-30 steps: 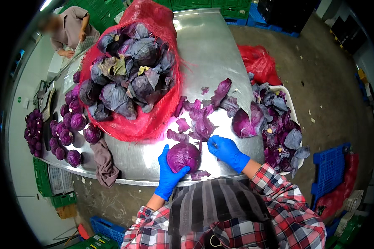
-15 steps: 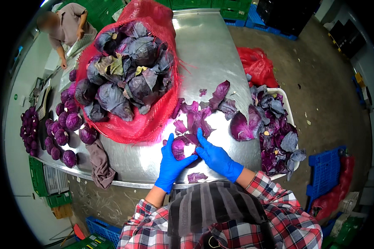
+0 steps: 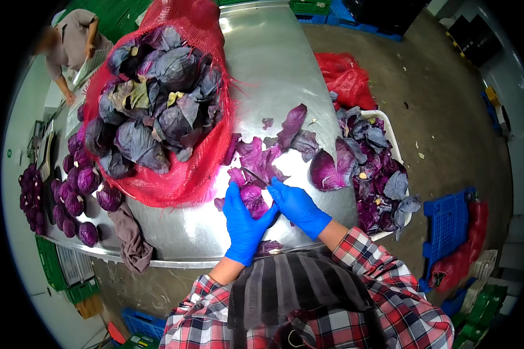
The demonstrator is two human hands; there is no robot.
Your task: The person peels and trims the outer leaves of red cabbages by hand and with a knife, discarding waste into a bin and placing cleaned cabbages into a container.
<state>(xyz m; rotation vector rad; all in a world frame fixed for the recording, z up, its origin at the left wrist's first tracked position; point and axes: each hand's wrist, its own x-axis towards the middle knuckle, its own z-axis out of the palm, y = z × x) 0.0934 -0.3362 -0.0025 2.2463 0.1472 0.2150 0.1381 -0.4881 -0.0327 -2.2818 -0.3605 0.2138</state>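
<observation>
My blue-gloved left hand (image 3: 245,221) is curved round a red cabbage (image 3: 254,201) at the table's near side, its thumb and fingers on the head. From the right, my gloved right hand (image 3: 300,208) is closed on a knife; its thin dark blade (image 3: 254,176) points up and left over the far side of the cabbage. The handle is hidden in the glove. Loose purple leaves (image 3: 250,154) lie just beyond my hands, and a larger cupped leaf (image 3: 329,172) rests to the right on the metal table (image 3: 285,64).
A red mesh sack (image 3: 174,186) of untrimmed cabbages fills the table's left middle. Trimmed heads (image 3: 88,180) and a brown cloth (image 3: 133,235) lie farther left. At the right edge stands a white bin (image 3: 393,136) heaped with leaves. Another person (image 3: 75,43) works at the far left.
The knife blade now shows above the cabbage, beyond my right hand. My left hand has shifted round the head. The whole view has slid slightly left.
</observation>
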